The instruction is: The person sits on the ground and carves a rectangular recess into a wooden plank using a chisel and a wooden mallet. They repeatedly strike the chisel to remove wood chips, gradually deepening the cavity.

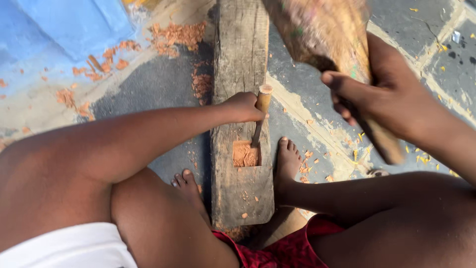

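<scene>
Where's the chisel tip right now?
In the head view, centre: the chisel, held by the left hand, has its tip at the upper right edge of the rectangular recess in the plank.

Hidden and blurred parts

Mallet head motion-blurred, cut by top edge; handle partly behind right hand. Chisel grip covered by left hand. Plank far end out of frame.

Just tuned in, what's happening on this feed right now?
A person sits over a weathered plank lying on the ground, a bare foot at each side of it. The left hand holds a chisel with its tip in a rectangular recess cut in the plank. The right hand grips a wooden mallet, raised and blurred. Orange wood chips lie scattered on the ground beside the plank.
</scene>
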